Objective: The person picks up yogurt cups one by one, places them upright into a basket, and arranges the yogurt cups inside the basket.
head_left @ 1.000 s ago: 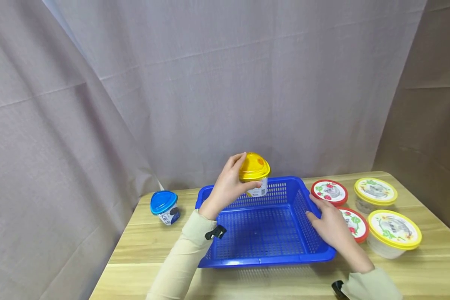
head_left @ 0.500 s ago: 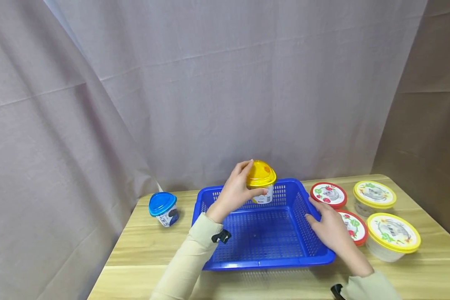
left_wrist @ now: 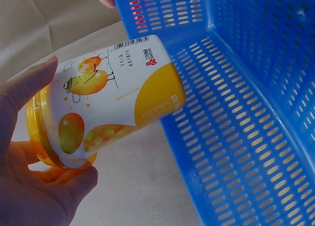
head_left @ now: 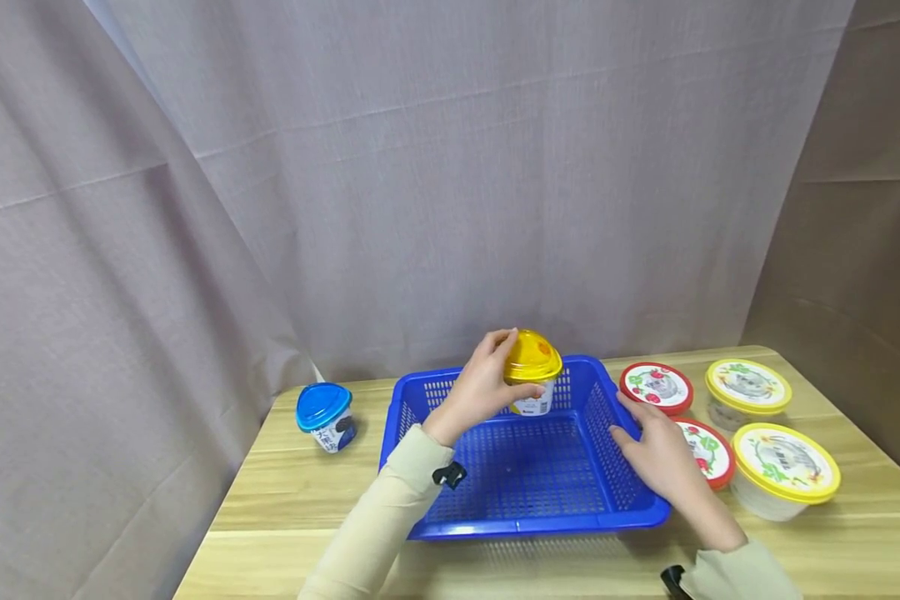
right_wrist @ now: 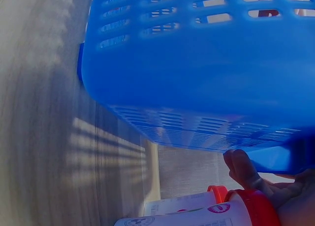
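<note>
My left hand (head_left: 480, 387) grips a yogurt cup (head_left: 532, 397) by its yellow lid, with thumb and fingers around the lid's sides. Pictures of yellow fruit decorate the white cup (left_wrist: 115, 95) in the left wrist view. The cup is upright, near the back wall of a blue plastic basket (head_left: 517, 527); whether it touches the basket I cannot tell. My right hand (head_left: 662, 450) holds the basket's right rim, thumb on the inner side and fingers outside. From below, the right wrist view shows those fingers (right_wrist: 243, 169) beneath the rim.
Another yogurt cup with a blue lid (head_left: 326, 408) stands left of the basket. On the right are two red-lidded tubs (head_left: 656, 387) and two yellow-lidded tubs (head_left: 783, 467), close to my right hand. Behind the wooden table (head_left: 270, 500) hangs a grey curtain (head_left: 495, 183).
My left hand has carried the yellow-lidded yogurt cup rightward and lower over the basket's back. The right hand stays on the rim.
</note>
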`<state>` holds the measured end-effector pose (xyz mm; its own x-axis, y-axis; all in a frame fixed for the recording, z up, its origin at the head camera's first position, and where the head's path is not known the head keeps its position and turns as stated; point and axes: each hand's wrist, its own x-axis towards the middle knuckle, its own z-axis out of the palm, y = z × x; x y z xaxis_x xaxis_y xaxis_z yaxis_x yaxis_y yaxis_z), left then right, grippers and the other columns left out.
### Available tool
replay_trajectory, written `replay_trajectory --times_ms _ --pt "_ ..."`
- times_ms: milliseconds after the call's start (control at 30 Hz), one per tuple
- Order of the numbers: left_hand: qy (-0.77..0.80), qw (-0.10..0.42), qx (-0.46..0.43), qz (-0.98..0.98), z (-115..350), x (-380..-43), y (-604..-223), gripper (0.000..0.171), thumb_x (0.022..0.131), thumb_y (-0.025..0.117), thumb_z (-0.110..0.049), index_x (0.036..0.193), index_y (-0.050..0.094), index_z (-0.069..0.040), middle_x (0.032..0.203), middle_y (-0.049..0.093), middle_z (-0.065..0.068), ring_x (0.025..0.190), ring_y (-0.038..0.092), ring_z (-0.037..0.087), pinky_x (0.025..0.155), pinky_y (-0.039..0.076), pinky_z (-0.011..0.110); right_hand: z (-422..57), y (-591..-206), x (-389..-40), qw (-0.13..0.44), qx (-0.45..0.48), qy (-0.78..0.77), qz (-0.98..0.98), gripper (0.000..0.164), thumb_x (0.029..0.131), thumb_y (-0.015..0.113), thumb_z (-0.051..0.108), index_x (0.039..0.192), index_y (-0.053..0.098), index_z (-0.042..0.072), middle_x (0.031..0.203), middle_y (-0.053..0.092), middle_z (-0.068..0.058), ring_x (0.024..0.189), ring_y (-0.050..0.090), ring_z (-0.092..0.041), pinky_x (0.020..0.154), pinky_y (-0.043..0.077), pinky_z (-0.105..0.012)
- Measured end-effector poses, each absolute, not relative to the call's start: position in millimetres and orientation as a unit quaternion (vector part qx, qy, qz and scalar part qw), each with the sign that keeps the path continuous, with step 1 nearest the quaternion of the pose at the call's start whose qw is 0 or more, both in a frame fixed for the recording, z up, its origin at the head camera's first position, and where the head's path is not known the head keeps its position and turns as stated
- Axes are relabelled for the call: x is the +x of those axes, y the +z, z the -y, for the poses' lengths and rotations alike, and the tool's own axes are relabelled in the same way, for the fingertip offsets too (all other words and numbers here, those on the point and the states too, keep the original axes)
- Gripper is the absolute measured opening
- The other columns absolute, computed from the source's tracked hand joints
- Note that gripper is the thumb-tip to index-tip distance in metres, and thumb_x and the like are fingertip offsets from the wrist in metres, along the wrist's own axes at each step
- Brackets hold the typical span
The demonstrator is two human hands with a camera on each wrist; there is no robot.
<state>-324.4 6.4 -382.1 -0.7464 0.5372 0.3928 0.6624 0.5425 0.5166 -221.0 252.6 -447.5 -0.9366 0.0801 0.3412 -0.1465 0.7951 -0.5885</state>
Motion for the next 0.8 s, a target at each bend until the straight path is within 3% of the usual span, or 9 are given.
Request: replay_trajectory --times_ms 367,800 --pt "-0.310 0.076 -0.351 0.880 -20.9 -325.4 -388.3 0.091 0.083 0.083 -0.038 0.154 0.038 -0.002 0.150 0.043 0.010 0.131 0.048 0.024 0.108 0.042 0.029 -252.5 -446.8 -220.5 0.181 0.021 0.324 0.929 0.056 0.093 0.066 0.009 0.142 0.047 -0.011 0.133 0.051 -0.039 0.121 0.051 -0.056 0.097 0.043 -0.067" --pt "-0.282 0.046 -0.342 0.895 -32.3 -323.9 -402.9 0.095 0.083 0.083 -0.040 0.157 0.033 -0.008 0.151 0.042 0.010 0.128 0.050 0.021 0.107 0.043 0.030 -251.7 -445.8 -218.7 0.184 0.018 0.322 0.929 0.056 0.093 0.066 0.009 0.141 0.049 -0.012 0.134 0.051 -0.039 0.123 0.049 -0.056 0.099 0.040 -0.068"
